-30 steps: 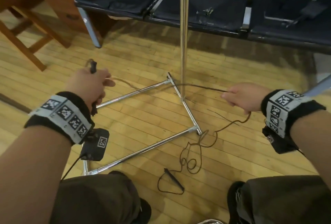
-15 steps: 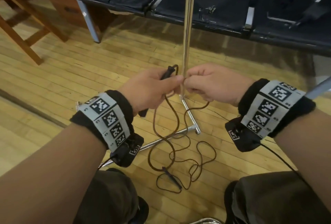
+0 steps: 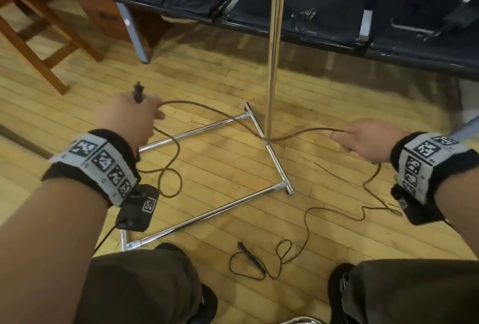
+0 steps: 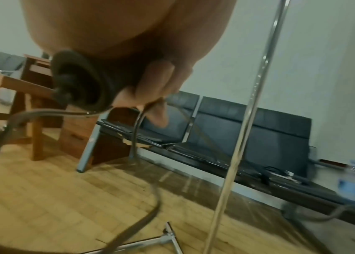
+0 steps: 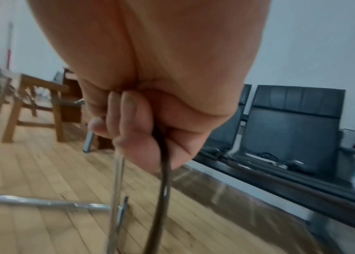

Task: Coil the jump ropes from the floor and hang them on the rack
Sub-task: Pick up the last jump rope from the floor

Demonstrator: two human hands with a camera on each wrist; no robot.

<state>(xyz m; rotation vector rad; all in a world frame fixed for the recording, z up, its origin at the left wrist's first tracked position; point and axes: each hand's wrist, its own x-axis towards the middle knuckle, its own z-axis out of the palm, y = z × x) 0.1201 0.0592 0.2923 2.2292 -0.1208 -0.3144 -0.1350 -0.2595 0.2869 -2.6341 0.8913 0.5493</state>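
2 hands (image 3: 129,119) (image 3: 368,141) grip the jump rope (image 3: 220,113) apart.

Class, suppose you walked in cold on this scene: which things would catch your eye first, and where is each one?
First, the brown rope stretched between the two raised hands: the left hand grips one handle plus a hanging loop, while the right hand pinches the cord. Next, the chrome rack rising from its floor frame at centre. The other handle lies on the wooden floor near the knees.
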